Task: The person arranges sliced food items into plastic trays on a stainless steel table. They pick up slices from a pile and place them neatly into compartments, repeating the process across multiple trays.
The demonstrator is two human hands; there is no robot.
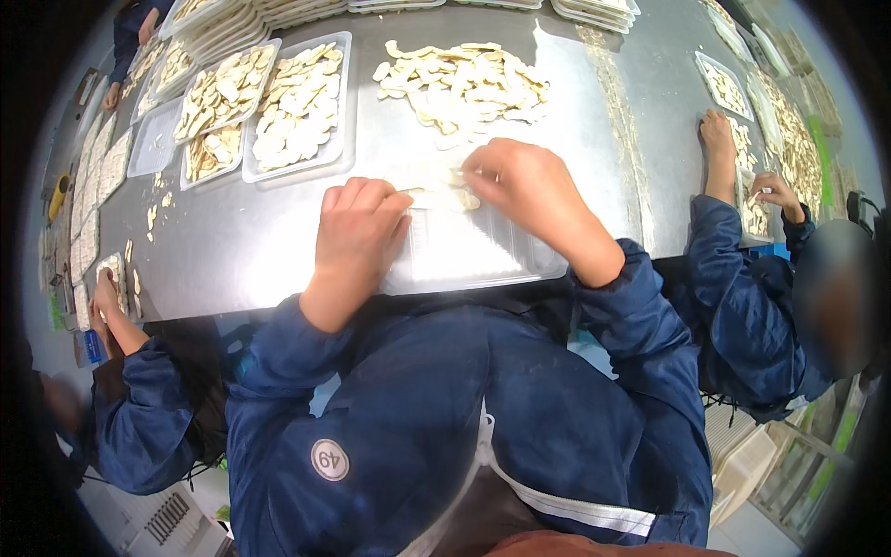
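Note:
A clear plastic tray (487, 273) lies at the near edge of the metal table, directly before me. Pale elongated slices (445, 200) lie across its far part, washed out by glare. My left hand (358, 240) is at the tray's left side, fingers curled and fingertips close to the slices' left ends. Over the tray's far right part is my right hand (525, 184), with thumb and fingers drawn together by a pale slice. Blur and glare hide whether either hand grips one. Beyond my hands a loose heap of pale slices (473, 83) spreads on the table.
Filled plastic trays (299, 111) stand at the left, some stacked, beside an empty tray (154, 139). More stacked trays (592, 10) line the far side. Co-workers' hands (718, 139) work at the right and at the left (106, 296). Slice scraps (152, 219) dot the table (223, 237).

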